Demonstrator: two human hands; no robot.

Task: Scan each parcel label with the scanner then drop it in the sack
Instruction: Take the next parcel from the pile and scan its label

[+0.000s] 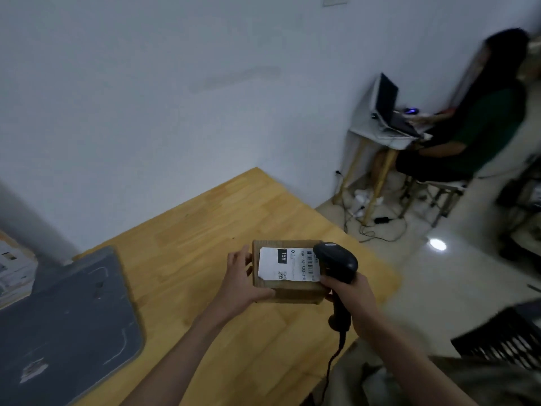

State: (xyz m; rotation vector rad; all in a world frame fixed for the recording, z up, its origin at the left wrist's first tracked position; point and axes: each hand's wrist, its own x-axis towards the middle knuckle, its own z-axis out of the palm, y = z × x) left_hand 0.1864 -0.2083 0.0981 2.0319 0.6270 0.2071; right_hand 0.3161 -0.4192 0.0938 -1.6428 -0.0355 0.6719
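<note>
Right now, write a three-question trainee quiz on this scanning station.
1. True or false: the scanner is in the right hand.
2. Which hand steadies the parcel? A) left hand B) neither
3. Fill in: the large label code reads 15__.

Key: 1 true; 2 A; 3 H. The parcel sits over the wooden table, label facing up, scanner head above the label's barcode end.

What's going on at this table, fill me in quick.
A person is scanning a parcel. The left hand steadies a small cardboard box on the wooden table, its white label facing up. The right hand holds a black corded scanner, head right over the label's barcode end. No sack can be clearly made out, so the drop hasn't happened.
</note>
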